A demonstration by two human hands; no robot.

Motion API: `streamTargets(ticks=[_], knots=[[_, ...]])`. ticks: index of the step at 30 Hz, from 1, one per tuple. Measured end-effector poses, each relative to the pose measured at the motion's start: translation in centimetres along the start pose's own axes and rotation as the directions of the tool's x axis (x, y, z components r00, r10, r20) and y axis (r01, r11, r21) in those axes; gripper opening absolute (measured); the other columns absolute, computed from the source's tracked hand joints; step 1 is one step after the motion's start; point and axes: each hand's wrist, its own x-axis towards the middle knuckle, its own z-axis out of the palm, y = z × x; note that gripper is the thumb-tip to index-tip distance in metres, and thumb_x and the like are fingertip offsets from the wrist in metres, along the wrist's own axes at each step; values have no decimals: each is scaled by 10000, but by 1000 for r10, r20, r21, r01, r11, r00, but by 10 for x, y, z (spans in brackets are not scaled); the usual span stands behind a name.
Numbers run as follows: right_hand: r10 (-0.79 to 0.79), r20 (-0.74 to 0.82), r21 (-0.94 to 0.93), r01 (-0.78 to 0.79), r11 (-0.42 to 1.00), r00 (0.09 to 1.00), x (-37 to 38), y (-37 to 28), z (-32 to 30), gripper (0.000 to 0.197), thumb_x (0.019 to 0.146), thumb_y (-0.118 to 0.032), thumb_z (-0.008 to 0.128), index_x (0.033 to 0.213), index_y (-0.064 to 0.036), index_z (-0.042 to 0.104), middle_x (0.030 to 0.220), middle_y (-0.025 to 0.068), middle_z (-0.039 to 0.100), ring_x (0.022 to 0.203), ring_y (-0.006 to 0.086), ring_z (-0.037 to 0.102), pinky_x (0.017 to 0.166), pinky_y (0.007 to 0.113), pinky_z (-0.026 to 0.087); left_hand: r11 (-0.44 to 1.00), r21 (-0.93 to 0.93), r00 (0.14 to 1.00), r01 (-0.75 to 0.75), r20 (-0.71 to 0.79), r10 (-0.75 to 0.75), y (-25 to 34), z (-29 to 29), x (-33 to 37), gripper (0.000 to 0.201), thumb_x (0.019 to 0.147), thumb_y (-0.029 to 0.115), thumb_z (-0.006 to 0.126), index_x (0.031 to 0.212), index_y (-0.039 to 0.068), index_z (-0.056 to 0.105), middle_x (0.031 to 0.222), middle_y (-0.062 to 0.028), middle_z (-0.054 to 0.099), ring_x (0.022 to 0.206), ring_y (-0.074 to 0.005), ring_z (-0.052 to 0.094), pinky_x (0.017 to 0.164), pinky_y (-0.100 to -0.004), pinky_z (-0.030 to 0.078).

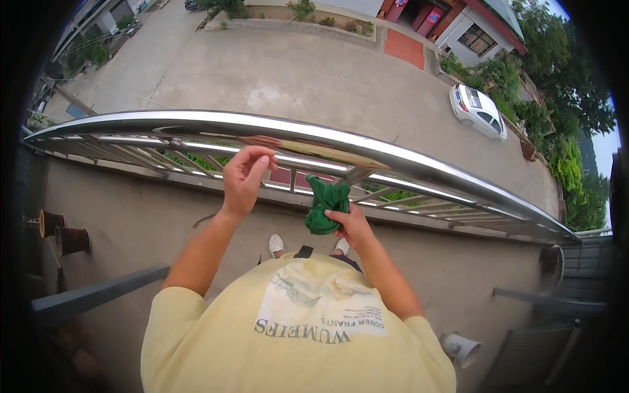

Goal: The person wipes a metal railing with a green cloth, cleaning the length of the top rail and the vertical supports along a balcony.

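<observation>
A crumpled green cloth (322, 206) is bunched in my right hand (352, 226), the thumb pressed on top of it. The cloth hangs just on my side of the shiny metal railing (314, 139). My left hand (244, 180) is raised beside the rail, its fingers curled in toward the thumb. I see nothing between them. Whether its fingertips touch the rail I cannot tell.
Below the top rail run slanted metal bars (419, 204). Brown flowerpots (72, 241) stand at the left, and a white bucket (461, 350) lies at the lower right. Grey beams (105, 288) reach in from the sides. Beyond the railing, a white car (478, 111) is parked below.
</observation>
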Motion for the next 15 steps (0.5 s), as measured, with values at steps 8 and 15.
streamTargets(ticks=[8,15], knots=[[-512,227,-669,514,536,829,-9,-24,81,246,799,-88,590,1026,3,579,857,158,646,795,269,635,732,345,495,400,-385,547,832,449,-706,-85,-9,-73,379,937,292,480,1247,76,518,1176,-80,576,1063,-195,562,877,-362,463],[-239,375,-725,444,527,896,-24,-64,91,341,832,-63,615,1157,-3,534,1024,126,617,841,157,582,751,301,485,143,-769,693,623,458,-556,-103,15,-64,459,954,307,332,1323,59,446,1314,-113,505,1165,-260,511,1026,-405,391]])
